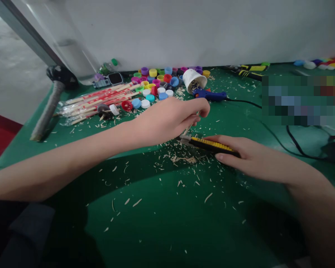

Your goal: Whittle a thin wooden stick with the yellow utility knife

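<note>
My left hand (170,118) is closed around a thin wooden stick (187,128), which slants down toward the table. My right hand (240,154) grips a yellow and black utility knife (209,144), lying nearly flat on the green table (162,216). The knife's tip meets the lower end of the stick. A small heap of wood shavings (184,159) lies just below the knife. The stick is mostly hidden by my left fingers.
Behind my hands lie several coloured bottle caps (156,83), wrapped chopsticks (100,100), a tipped white paper cup (194,80), a blue glue gun (209,95) with its black cable (273,130), and yellow-handled pliers (251,70). A hammer (48,106) rests at the left edge.
</note>
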A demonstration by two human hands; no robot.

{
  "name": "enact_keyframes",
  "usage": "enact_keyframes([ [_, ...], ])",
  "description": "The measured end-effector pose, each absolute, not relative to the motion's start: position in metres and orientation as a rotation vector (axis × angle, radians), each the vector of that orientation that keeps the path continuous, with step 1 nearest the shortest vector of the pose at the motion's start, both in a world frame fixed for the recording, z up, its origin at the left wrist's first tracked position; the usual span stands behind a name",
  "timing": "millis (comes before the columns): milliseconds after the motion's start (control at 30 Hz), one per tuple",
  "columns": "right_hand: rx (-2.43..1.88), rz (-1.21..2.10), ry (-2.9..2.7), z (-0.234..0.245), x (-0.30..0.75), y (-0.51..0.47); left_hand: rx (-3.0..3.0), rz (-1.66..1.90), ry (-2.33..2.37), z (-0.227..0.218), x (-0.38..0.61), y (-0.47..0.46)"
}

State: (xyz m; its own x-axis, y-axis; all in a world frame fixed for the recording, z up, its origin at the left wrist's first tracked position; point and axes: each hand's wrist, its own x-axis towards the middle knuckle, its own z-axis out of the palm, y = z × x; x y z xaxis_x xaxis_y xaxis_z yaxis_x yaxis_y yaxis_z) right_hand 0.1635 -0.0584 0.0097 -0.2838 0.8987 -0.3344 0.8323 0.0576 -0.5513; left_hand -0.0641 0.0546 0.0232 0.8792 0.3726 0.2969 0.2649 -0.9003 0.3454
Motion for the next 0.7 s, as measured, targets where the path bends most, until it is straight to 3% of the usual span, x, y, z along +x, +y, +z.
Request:
enact_keyframes([
  [267,-1.708,1.459,-1.934,0.002,0.185,-0.054,2.75,0.526,0.481,0.024,-0.063,0.055],
  [700,-1.89,0.88,-2.103,0.0,0.179,-0.046,2.728,0.52,0.472,0.023,-0.064,0.056],
])
